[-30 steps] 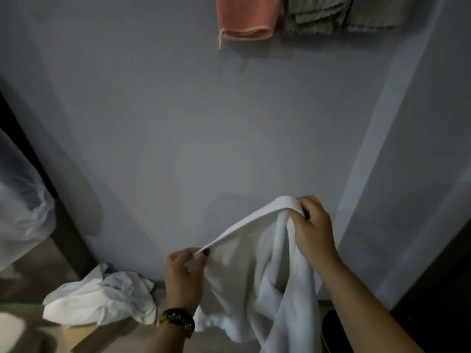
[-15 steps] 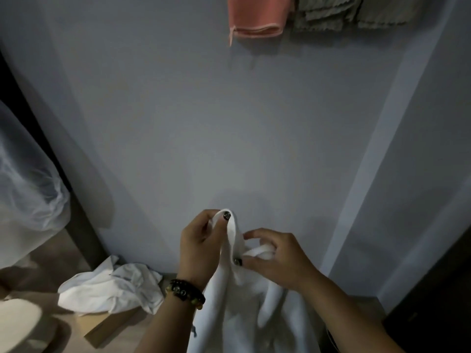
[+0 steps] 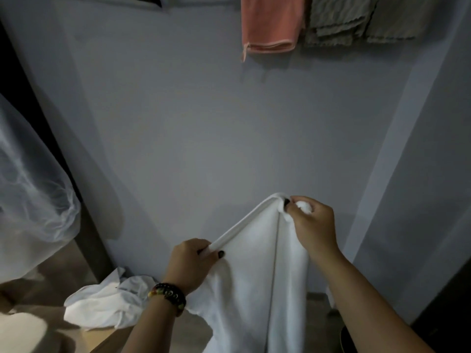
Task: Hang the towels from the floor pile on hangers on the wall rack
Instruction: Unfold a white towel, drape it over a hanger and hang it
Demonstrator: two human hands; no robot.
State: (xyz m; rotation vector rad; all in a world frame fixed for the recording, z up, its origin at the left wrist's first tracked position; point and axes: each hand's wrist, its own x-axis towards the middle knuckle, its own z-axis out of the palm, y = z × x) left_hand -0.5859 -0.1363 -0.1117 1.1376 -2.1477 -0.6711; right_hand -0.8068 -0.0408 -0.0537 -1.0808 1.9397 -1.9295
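I hold a white towel (image 3: 254,276) up in front of the wall, its body hanging down between my arms. My left hand (image 3: 190,263) pinches the rolled top edge low on the left. My right hand (image 3: 312,225) grips the towel's upper corner, higher and to the right. The edge runs taut and slanted between both hands. A crumpled white towel pile (image 3: 102,304) lies on the floor at the lower left. At the top, a pink towel (image 3: 270,24) and grey towels (image 3: 341,19) hang against the wall; the rack and hangers holding them are cut off.
A sheer white curtain (image 3: 28,200) bulges in from the left beside a dark vertical frame (image 3: 46,128). The grey wall (image 3: 204,123) fills the middle. A dark object (image 3: 446,301) stands at the lower right, and a pale rounded thing (image 3: 17,335) sits at the bottom left.
My hands, close together on the towel's edge half a second ago, have spread apart. The right hand rose to the right, the left dropped, stretching the edge between them.
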